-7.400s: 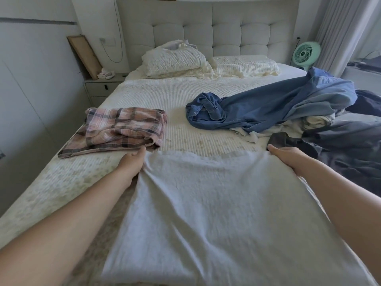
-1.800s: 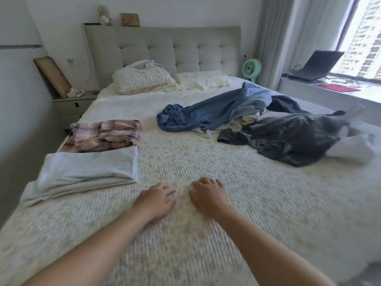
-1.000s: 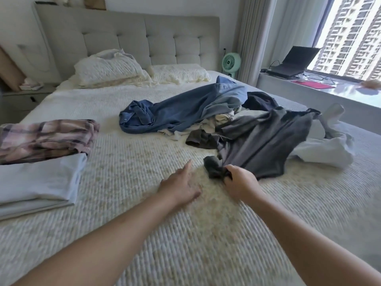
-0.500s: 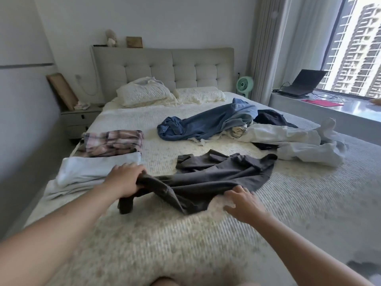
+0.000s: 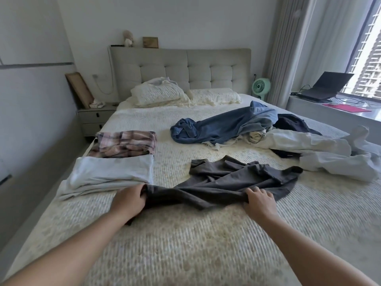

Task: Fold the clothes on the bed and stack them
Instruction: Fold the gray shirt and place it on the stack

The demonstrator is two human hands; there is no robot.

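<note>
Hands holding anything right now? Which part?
Both grip the dark grey garment along its near edge: left hand at the left end, right hand further right.

Daylight from window [image 5: 369, 58], slight blur, perhaps edge distortion

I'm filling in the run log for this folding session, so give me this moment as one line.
step: spreading dark grey garment | left hand: grip on its edge | right hand: grip on its edge | folded: white garment, plaid garment
</note>
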